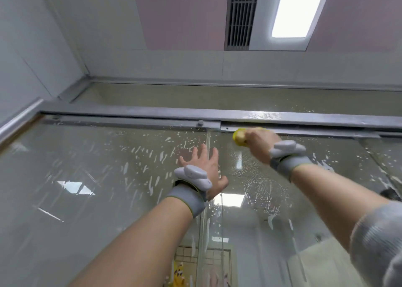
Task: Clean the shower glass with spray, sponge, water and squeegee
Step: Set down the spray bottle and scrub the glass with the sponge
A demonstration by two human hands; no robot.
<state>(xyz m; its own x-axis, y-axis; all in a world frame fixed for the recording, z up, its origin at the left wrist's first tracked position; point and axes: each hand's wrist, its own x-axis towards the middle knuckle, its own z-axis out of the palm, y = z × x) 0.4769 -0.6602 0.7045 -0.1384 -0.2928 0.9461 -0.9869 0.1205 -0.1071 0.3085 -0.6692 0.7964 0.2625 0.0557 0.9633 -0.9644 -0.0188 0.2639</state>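
Note:
The shower glass [91, 178] fills the lower view, streaked with white foam spots. My right hand [258, 141] grips a yellow sponge [238, 137] and presses it against the glass just under the metal top rail [152, 110], right of centre. My left hand [202, 167] lies flat on the glass with fingers spread, beside the vertical edge where two panes overlap [208, 147]. Both wrists wear grey bands with white devices. Below the sponge the glass looks smeared with suds [256, 184]. No spray bottle or squeegee is in view.
Above the rail are a grey wall, a ceiling vent [241, 14] and a bright ceiling light [295, 10]. A tiled wall meets the rail at the left corner [32, 69]. Through the glass, low down, a yellow item [178, 273] shows faintly.

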